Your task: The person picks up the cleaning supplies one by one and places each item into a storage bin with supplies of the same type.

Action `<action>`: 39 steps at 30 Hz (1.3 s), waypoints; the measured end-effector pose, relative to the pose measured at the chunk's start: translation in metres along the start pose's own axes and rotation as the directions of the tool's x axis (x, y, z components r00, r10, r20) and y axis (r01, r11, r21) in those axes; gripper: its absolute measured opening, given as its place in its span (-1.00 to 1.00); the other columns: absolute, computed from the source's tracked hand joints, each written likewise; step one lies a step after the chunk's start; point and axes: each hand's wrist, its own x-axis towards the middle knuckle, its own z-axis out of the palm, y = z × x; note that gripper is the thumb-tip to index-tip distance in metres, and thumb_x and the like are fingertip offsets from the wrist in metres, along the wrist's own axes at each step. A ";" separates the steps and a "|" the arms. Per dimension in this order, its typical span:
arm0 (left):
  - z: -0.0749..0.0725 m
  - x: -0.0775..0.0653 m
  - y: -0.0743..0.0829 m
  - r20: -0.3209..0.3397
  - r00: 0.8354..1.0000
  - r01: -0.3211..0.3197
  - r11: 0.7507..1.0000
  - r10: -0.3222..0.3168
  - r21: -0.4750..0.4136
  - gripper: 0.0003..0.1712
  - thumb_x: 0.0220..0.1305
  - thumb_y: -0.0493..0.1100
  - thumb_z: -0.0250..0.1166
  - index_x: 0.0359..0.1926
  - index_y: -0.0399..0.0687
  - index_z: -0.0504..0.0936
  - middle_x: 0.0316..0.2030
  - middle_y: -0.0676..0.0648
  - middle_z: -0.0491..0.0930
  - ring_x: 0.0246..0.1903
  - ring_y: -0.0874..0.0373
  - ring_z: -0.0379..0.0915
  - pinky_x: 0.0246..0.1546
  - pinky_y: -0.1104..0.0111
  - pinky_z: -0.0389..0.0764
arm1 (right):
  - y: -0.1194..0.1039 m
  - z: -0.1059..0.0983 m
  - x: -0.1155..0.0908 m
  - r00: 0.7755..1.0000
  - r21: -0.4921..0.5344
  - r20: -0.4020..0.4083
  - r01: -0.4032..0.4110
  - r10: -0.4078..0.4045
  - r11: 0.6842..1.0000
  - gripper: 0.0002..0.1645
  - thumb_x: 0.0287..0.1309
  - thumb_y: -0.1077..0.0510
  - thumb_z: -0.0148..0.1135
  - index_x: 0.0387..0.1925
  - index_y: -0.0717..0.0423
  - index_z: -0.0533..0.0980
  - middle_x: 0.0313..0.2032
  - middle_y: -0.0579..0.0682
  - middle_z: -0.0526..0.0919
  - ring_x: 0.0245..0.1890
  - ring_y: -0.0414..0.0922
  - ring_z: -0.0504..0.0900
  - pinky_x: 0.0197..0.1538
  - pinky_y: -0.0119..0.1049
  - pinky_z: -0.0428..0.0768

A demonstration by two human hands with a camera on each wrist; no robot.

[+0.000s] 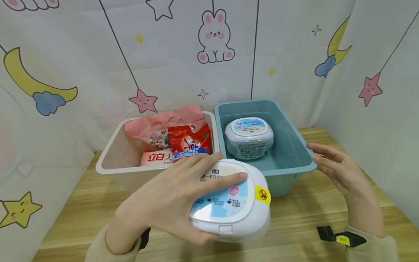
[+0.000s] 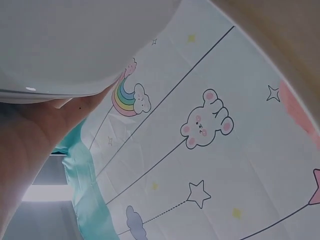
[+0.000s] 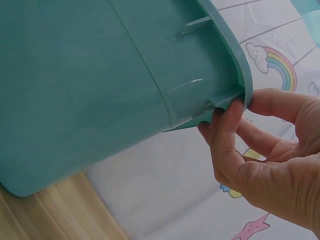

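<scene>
My left hand point(image 1: 173, 196) grips a white laundry pod box point(image 1: 226, 203) with a blue label on its lid, thumb along the near side and fingers across the top. The box is held in front of two bins and overlaps their near edges in the head view; its pale underside point(image 2: 80, 45) fills the upper left of the left wrist view. My right hand point(image 1: 347, 174) pinches the right front corner of the teal bin point(image 1: 291, 170) at the rim, fingers on both sides of the lip point(image 3: 242, 65). A matching pod box point(image 1: 249, 140) sits upright inside that bin.
Left of the teal bin stands a beige bin point(image 1: 131, 170), touching it, with a red detergent bag point(image 1: 190, 140) and a pink package point(image 1: 163, 120) inside. Both stand on a wood-grain table point(image 1: 294, 222), near a printed curtain point(image 1: 183, 80) behind them.
</scene>
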 end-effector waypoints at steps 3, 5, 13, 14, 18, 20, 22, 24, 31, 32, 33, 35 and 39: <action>-0.002 0.003 -0.001 -0.002 1.000 -0.018 1.000 0.018 -0.005 0.12 -0.21 0.49 0.32 0.42 0.60 0.06 0.34 -0.04 0.28 0.25 0.04 0.30 0.19 0.12 0.44 | 0.000 0.000 0.000 1.000 -0.001 0.000 0.000 0.000 1.000 -0.52 0.34 0.45 -0.11 0.21 0.15 0.46 0.08 -0.16 0.59 -0.02 -0.29 0.61 -0.05 -0.49 0.60; -0.003 0.005 -0.002 -0.001 1.000 -0.031 0.999 0.031 -0.016 0.12 -0.21 0.49 0.32 0.43 0.58 0.06 0.34 -0.05 0.28 0.24 0.03 0.30 0.19 0.10 0.44 | 0.000 0.000 0.000 1.000 -0.008 -0.003 0.000 0.000 1.000 -0.52 0.34 0.45 -0.11 0.21 0.15 0.46 0.08 -0.16 0.58 -0.01 -0.29 0.61 -0.05 -0.49 0.60; -0.006 0.013 -0.005 -0.005 0.998 -0.070 0.996 0.069 -0.064 0.10 -0.21 0.45 0.34 0.42 0.53 0.12 0.35 -0.04 0.25 0.25 0.06 0.28 0.15 0.13 0.47 | 0.001 0.000 -0.001 1.000 -0.050 -0.015 -0.005 0.005 0.999 -0.51 0.34 0.43 -0.08 0.23 0.13 0.44 0.08 -0.19 0.57 0.02 -0.32 0.57 -0.02 -0.51 0.58; -0.006 0.014 -0.005 -0.017 0.997 -0.082 0.995 0.081 -0.063 0.10 -0.22 0.45 0.35 0.42 0.51 0.14 0.34 -0.04 0.25 0.24 0.07 0.28 0.14 0.15 0.46 | 0.001 -0.001 -0.001 1.000 -0.049 -0.014 -0.005 0.004 0.999 -0.51 0.34 0.43 -0.09 0.23 0.13 0.44 0.08 -0.19 0.58 0.02 -0.32 0.58 -0.02 -0.51 0.58; -0.006 0.019 -0.005 -0.052 0.991 -0.125 0.991 0.122 -0.054 0.09 -0.22 0.43 0.36 0.41 0.46 0.19 0.33 -0.06 0.27 0.25 0.08 0.26 0.17 0.18 0.43 | 0.002 -0.001 -0.001 1.000 -0.045 -0.011 -0.004 0.003 0.999 -0.52 0.34 0.43 -0.09 0.23 0.13 0.45 0.08 -0.19 0.57 0.02 -0.32 0.58 -0.02 -0.51 0.58; -0.006 0.021 -0.006 -0.062 0.989 -0.140 0.989 0.137 -0.049 0.08 -0.22 0.44 0.35 0.40 0.45 0.20 0.33 -0.07 0.27 0.26 0.08 0.26 0.15 0.19 0.43 | 0.002 -0.001 -0.001 1.000 -0.047 -0.013 -0.006 0.006 0.999 -0.52 0.34 0.43 -0.09 0.22 0.13 0.45 0.08 -0.19 0.56 0.02 -0.33 0.57 -0.02 -0.51 0.58; -0.007 0.023 -0.006 -0.067 0.987 -0.150 0.988 0.147 -0.045 0.07 -0.21 0.45 0.34 0.40 0.45 0.20 0.34 -0.07 0.27 0.26 0.08 0.26 0.14 0.20 0.43 | 0.002 -0.001 -0.001 1.000 -0.049 -0.021 -0.010 0.009 0.999 -0.52 0.34 0.42 -0.08 0.22 0.13 0.45 0.08 -0.19 0.56 0.02 -0.33 0.56 -0.02 -0.51 0.58; -0.007 0.026 -0.006 -0.067 0.985 -0.159 0.987 0.156 -0.039 0.07 -0.21 0.46 0.33 0.40 0.45 0.20 0.35 -0.07 0.25 0.24 0.09 0.26 0.13 0.21 0.43 | 0.002 -0.001 -0.001 0.999 -0.053 -0.032 -0.016 0.014 0.998 -0.53 0.34 0.42 -0.07 0.21 0.12 0.46 0.08 -0.19 0.55 0.02 -0.33 0.56 -0.02 -0.51 0.58; -0.010 0.037 -0.004 -0.073 0.976 -0.208 0.978 0.205 -0.027 0.04 -0.20 0.47 0.29 0.39 0.44 0.24 0.34 -0.08 0.27 0.18 0.10 0.29 0.14 0.25 0.42 | 0.001 -0.001 -0.001 0.998 -0.065 -0.052 -0.027 0.024 0.997 -0.54 0.34 0.40 -0.06 0.19 0.10 0.48 0.07 -0.19 0.54 -0.01 -0.33 0.56 -0.04 -0.52 0.59; -0.011 0.038 -0.004 -0.075 0.974 -0.216 0.976 0.213 -0.025 0.04 -0.20 0.47 0.29 0.39 0.44 0.24 0.33 -0.08 0.28 0.18 0.10 0.30 0.15 0.25 0.42 | 0.001 -0.001 -0.001 0.998 -0.064 -0.053 -0.028 0.024 0.998 -0.55 0.34 0.41 -0.05 0.18 0.09 0.48 0.07 -0.19 0.54 -0.01 -0.33 0.56 -0.04 -0.52 0.59; -0.011 0.040 -0.004 -0.077 0.972 -0.223 0.974 0.221 -0.025 0.04 -0.20 0.47 0.29 0.39 0.43 0.25 0.32 -0.08 0.28 0.17 0.10 0.30 0.15 0.26 0.42 | 0.001 -0.001 -0.001 0.998 -0.061 -0.054 -0.029 0.025 0.998 -0.55 0.34 0.40 -0.05 0.18 0.09 0.49 0.07 -0.19 0.55 -0.02 -0.33 0.56 -0.04 -0.52 0.59; -0.012 0.042 -0.004 -0.078 0.970 -0.233 0.972 0.231 -0.023 0.03 -0.19 0.47 0.29 0.39 0.42 0.25 0.31 -0.07 0.28 0.16 0.11 0.31 0.15 0.27 0.41 | 0.001 0.000 -0.001 0.998 -0.063 -0.057 -0.030 0.026 0.998 -0.55 0.34 0.40 -0.05 0.18 0.09 0.49 0.07 -0.19 0.55 -0.01 -0.33 0.56 -0.04 -0.52 0.59; -0.013 0.046 -0.004 -0.076 0.966 -0.251 0.968 0.249 -0.025 0.01 -0.18 0.45 0.28 0.38 0.41 0.26 0.30 -0.07 0.27 0.16 0.12 0.31 0.14 0.29 0.41 | 0.001 0.001 -0.002 0.997 -0.085 -0.067 -0.042 0.036 0.995 -0.56 0.34 0.38 -0.03 0.18 0.10 0.48 0.07 -0.19 0.53 0.00 -0.33 0.55 -0.03 -0.54 0.58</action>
